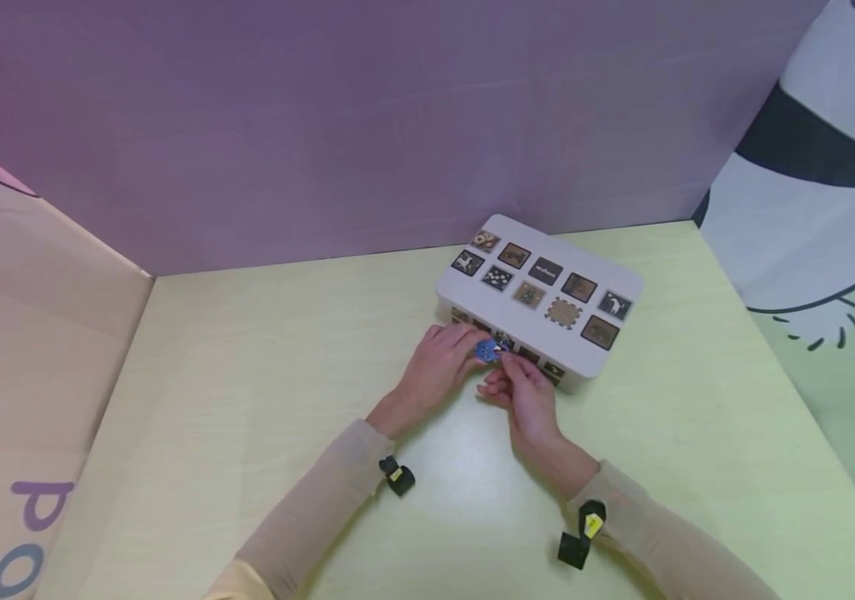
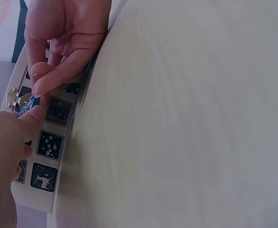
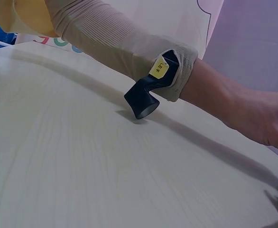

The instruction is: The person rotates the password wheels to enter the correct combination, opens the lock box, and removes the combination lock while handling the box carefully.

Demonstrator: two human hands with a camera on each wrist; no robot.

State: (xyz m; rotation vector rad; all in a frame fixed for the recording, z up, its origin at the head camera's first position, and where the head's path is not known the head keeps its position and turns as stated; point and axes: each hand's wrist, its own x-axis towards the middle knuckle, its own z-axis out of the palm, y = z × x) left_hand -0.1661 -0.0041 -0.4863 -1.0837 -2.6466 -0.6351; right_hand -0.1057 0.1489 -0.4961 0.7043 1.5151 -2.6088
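Note:
A white box (image 1: 525,283) with a lid and dark square pictures sits at an angle on the table. At its front side is a small blue object (image 1: 486,350); its exact kind is hard to make out. My left hand (image 1: 435,367) pinches it from the left, the thumb (image 2: 33,116) on its near side. From the other side my right hand (image 1: 532,400) pinches the blue object's edge between thumb and index finger, its other fingers curled. Beside the fingertips a metal latch (image 2: 13,97) shows on the box, partly covered by the hands.
The pale wooden table (image 1: 262,367) runs out to both sides. A purple wall panel (image 1: 322,133) stands close behind the box, with printed panels at left (image 1: 30,333) and right (image 1: 832,233). Black wrist cameras hang from both sleeves.

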